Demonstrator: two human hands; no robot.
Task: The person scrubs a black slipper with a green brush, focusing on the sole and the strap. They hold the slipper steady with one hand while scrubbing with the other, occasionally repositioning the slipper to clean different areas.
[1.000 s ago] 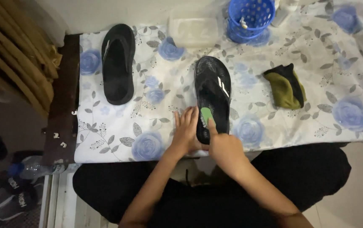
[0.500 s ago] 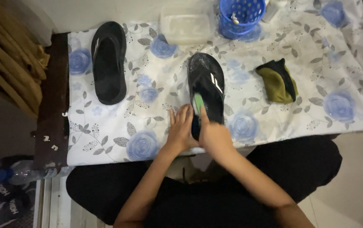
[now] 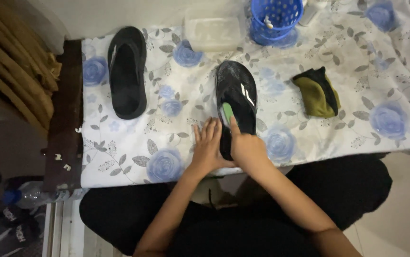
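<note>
A black flip-flop (image 3: pixel 237 93) lies on the flowered tablecloth (image 3: pixel 167 128) in front of me. My right hand (image 3: pixel 245 147) grips a small green brush (image 3: pixel 227 113) and presses it on the sandal's sole near the heel. My left hand (image 3: pixel 207 145) lies flat against the sandal's left edge at the heel, fingers spread. A second black flip-flop (image 3: pixel 126 71) rests apart at the far left of the cloth.
A folded olive and black cloth (image 3: pixel 318 92) lies to the right of the sandal. At the back stand a clear plastic box (image 3: pixel 213 33) and a blue perforated basket (image 3: pixel 275 19). A dark wooden edge (image 3: pixel 64 123) borders the table's left side; shoes and a bottle lie on the floor there.
The green brush has slid a little along the sole under my right hand. My left hand stays at the heel. The camera view shifted slightly.
</note>
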